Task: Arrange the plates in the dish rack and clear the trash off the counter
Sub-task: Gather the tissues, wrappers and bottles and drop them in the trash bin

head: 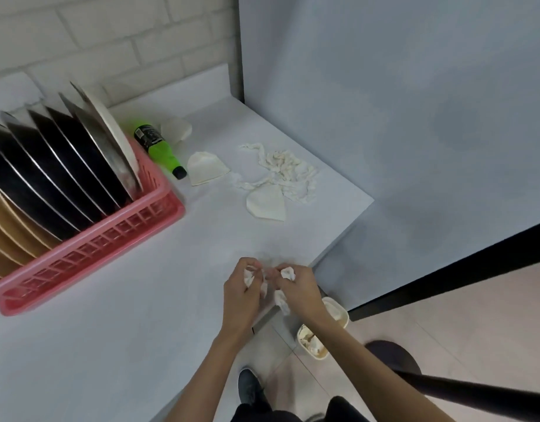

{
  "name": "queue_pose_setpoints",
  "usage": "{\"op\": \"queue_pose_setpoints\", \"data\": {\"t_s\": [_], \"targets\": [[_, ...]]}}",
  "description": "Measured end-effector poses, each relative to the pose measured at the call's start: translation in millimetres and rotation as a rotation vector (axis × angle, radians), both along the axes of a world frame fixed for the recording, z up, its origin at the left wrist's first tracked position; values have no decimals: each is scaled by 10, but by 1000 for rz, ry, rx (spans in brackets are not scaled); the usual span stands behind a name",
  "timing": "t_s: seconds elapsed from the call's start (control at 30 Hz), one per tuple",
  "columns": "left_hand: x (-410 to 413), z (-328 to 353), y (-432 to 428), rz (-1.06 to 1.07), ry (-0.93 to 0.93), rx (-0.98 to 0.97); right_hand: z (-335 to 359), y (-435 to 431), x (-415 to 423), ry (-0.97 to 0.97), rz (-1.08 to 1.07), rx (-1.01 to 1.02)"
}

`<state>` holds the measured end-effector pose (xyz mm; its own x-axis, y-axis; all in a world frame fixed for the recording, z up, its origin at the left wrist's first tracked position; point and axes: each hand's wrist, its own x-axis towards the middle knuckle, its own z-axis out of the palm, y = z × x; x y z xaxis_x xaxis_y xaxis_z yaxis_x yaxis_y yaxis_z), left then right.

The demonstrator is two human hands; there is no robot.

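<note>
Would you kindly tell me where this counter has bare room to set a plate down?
The widest bare counter lies in front of the pink dish rack, left of the left hand holding crumpled tissue. A narrower strip runs between rack and folded papers. The far corner is crowded: green bottle, twisted tissue.

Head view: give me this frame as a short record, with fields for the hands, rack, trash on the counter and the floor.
hands: left hand and right hand both pinch crumpled tissue above the counter edge
rack: pink dish rack, plates standing on edge in it
counter trash: green bottle lying beside rack, twisted tissue strips, folded paper pieces
floor: tub holding paper scraps, below hands
</note>
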<state>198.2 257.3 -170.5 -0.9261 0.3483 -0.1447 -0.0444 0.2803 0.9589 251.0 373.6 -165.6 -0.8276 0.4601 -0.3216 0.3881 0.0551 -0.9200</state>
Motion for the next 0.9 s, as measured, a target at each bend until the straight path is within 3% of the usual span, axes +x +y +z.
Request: {"op": "queue_pose_setpoints", "data": {"t_s": [0.27, 0.5, 0.73, 0.9], "targets": [[626, -100, 150, -174, -187, -79, -5, 494, 947, -176, -108, -123], [1143, -280, 322, -218, -121, -274, -187, 637, 1637, -183, -167, -380], [1576, -248, 470, -211, -210, -183, -435, 717, 2092, -330, -149, -305], [1799, -332, 592, -230, -254, -234, -504, 754, 2309, -337, -282, -444]]}}
